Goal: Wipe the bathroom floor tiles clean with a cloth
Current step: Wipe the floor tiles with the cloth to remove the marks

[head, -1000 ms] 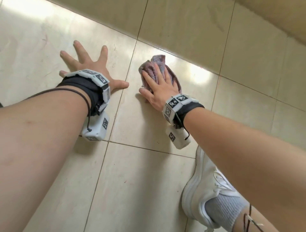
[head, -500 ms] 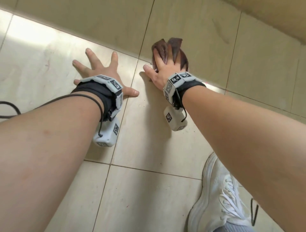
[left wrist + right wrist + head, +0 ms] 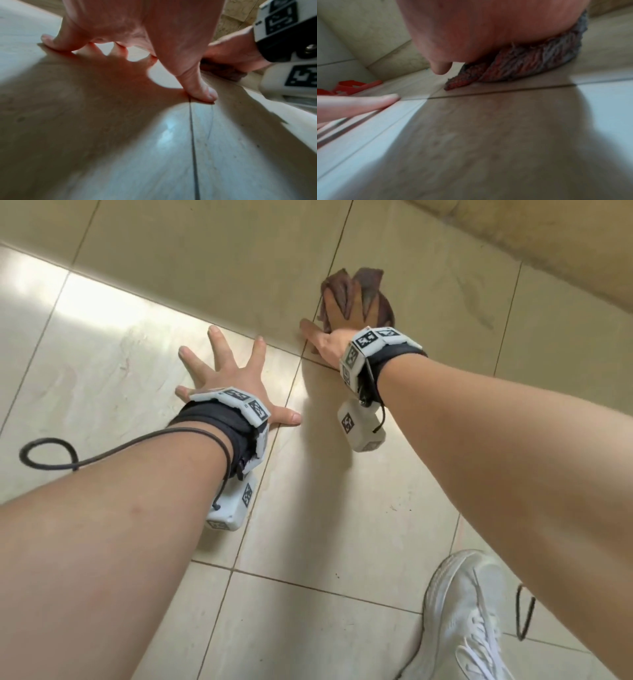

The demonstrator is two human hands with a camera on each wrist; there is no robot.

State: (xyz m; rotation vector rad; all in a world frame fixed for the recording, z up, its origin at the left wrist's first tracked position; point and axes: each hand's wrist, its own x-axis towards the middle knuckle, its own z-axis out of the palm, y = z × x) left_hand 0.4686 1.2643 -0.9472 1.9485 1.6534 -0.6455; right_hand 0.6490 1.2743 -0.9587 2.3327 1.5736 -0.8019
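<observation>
Cloth (image 3: 371,297): reddish-brown, bunched, lying flattened on beige floor tiles (image 3: 342,508), sitting in shadow beside a grout line.

Glossy beige floor tiles (image 3: 325,508) with dark grout (sunlit on the left) meet a tiled wall (image 3: 205,241).
</observation>
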